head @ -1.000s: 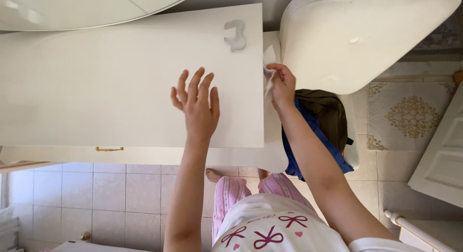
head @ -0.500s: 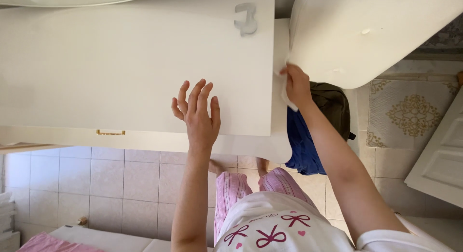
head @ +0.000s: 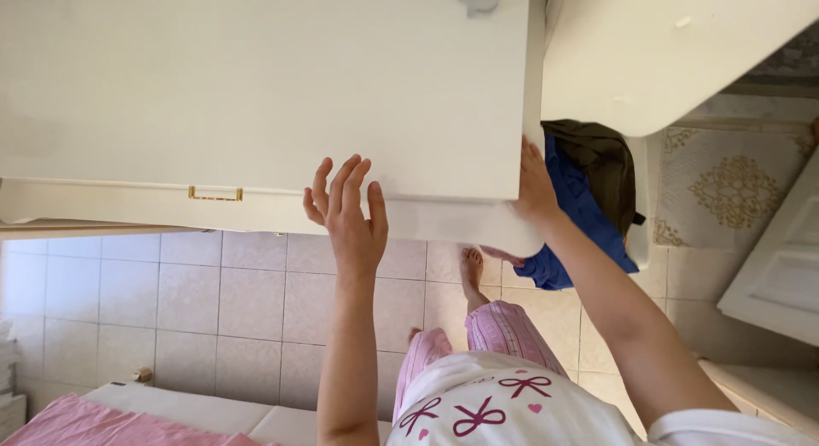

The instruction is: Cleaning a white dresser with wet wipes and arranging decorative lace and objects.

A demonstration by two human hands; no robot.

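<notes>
Versus half a second back, the view has slid down: the white cabinet top (head: 256, 87) now fills the upper frame and more tiled floor (head: 213, 301) shows. Our right hand (head: 536, 186) has dropped from the top's far edge to its near right corner. It presses there, fingers partly hidden, and we cannot tell whether they still grip the white tissue, no longer visible. Our left hand (head: 348, 220) stays spread, fingers open, hovering over the front edge and holding nothing. The top is smooth, matte and flat; the drawer front carries a small brass handle (head: 215, 193). Blue and olive fabric (head: 589, 198) sits bunched beside a glossy white rounded lid (head: 665, 45). The floor is beige square tiles.
</notes>
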